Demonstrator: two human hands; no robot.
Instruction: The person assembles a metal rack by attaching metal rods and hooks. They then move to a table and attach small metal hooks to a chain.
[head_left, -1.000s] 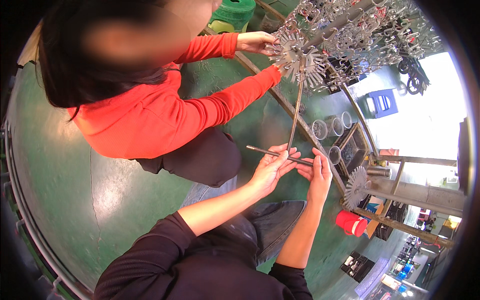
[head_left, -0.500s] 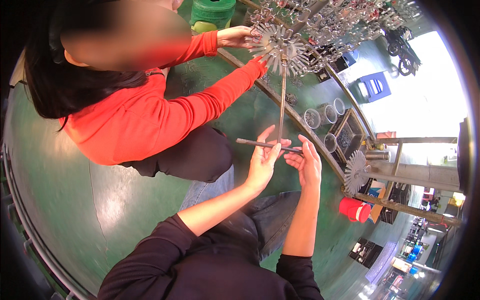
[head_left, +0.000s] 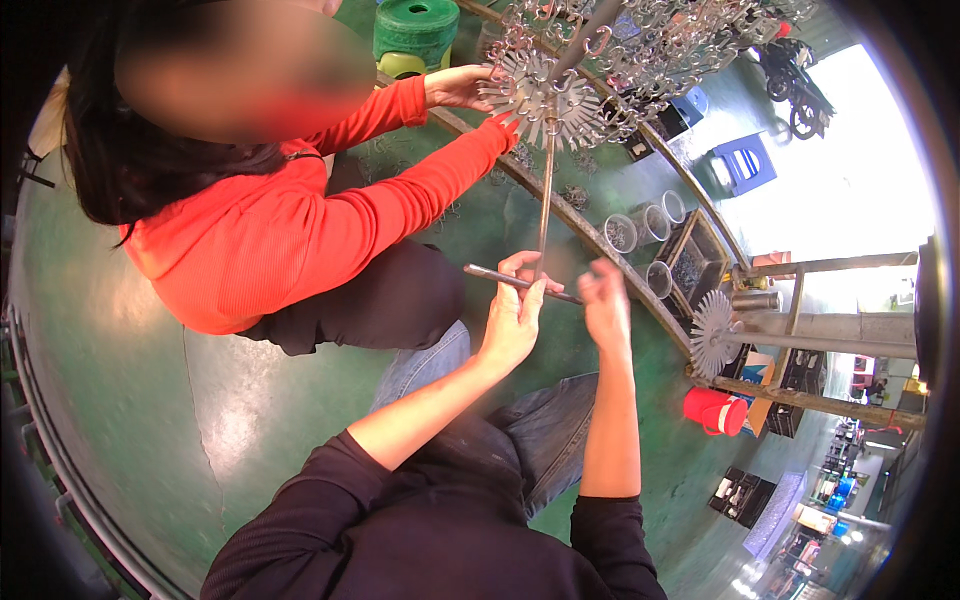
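Note:
My left hand (head_left: 510, 330) is closed around a short dark metal bar (head_left: 488, 273), where it crosses the near end of a long thin rod (head_left: 547, 200). The rod runs away from me to a slotted metal disc (head_left: 560, 110) hung with several wire hooks. Beside the bar's right end, my right hand (head_left: 606, 315) is raised, its fingers smeared by motion; whether it touches the bar cannot be made out. At the disc's left edge is a co-worker's hand (head_left: 462, 87); their other hand is hidden behind the disc.
A co-worker in a red top (head_left: 300, 240) squats at my left. A frame rail (head_left: 590, 235) passes beyond my hands, with clear tubs (head_left: 620, 233) and a tray of small parts (head_left: 695, 262) past it. Another slotted disc (head_left: 713, 333) and a red bucket (head_left: 715, 411) stand right.
My right hand has moved up at the bar's right end and become blurred. The bar's left end sits slightly higher in the picture. The whole scene has shifted a little; my left hand keeps its grip.

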